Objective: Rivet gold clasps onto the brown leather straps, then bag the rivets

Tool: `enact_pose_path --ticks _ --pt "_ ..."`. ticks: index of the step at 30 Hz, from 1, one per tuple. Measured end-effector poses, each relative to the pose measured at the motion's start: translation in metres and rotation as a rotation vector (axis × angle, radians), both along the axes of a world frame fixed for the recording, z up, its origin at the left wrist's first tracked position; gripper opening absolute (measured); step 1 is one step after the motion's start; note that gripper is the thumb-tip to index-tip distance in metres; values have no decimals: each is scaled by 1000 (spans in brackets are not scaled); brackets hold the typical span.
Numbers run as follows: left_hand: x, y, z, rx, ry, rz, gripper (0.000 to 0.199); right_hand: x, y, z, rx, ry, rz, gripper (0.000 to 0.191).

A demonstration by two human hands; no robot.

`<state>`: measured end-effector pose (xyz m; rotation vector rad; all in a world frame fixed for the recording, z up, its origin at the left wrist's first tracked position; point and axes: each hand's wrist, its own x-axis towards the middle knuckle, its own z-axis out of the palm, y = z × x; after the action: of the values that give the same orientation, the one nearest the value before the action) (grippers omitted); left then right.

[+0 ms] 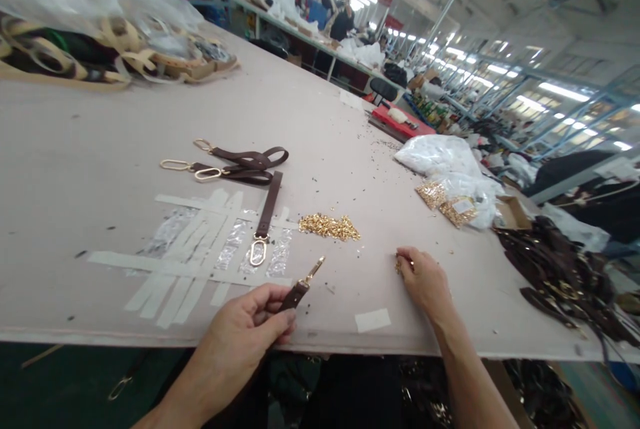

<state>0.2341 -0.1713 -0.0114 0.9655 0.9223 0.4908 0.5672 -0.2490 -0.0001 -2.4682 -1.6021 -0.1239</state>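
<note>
My left hand (250, 326) pinches the end of a dark brown strap (294, 296) near the table's front edge; its gold clasp (315, 270) points up and to the right. Over the table at right, my right hand (425, 279) has its fingers closed around small gold pieces (399, 265). Between and beyond the hands lies a pile of small gold pieces (330, 226). A brown strap with a gold ring (269, 206) rests on taped plastic strips (195, 249). Behind it, several looped brown straps (250, 161) with gold rings lie together.
Bags of gold pieces (457, 210) and clear plastic bags (440, 156) lie at the right, beside a heap of brown straps (555, 269). A red object (403, 120) is at the far edge. Tan strips (125, 49) fill the back left. A person (344, 16) stands beyond.
</note>
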Motion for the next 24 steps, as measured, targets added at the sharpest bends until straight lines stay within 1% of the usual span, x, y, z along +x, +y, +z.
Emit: enact_pose_path --ticks 6,11,13,14,16,18,20,22,24 --pt "-1 -2 5 -28 -10 -10 22 2 18 12 -123 -3 39 25" --pt "0 -2 9 -50 -35 -6 21 19 30 20 -167 131 -4 20" --pt "1 -2 9 -52 -42 -5 22 14 32 20 -150 185 -21 18" --pt "1 -2 9 -46 -49 -4 23 4 31 19 -121 218 -16 15" --pt "1 -3 9 -33 -60 4 23 -28 26 16 3 344 47 13" --pt "2 -4 9 -31 -64 17 22 -72 18 9 193 548 166 14" --pt "2 -5 9 -29 -71 29 21 -119 10 1 321 691 254 11" --pt "2 -6 9 -19 -100 31 22 -156 5 -6 384 766 324 5" --pt "2 -7 8 -14 -138 25 23 -178 4 -9 410 784 372 8"
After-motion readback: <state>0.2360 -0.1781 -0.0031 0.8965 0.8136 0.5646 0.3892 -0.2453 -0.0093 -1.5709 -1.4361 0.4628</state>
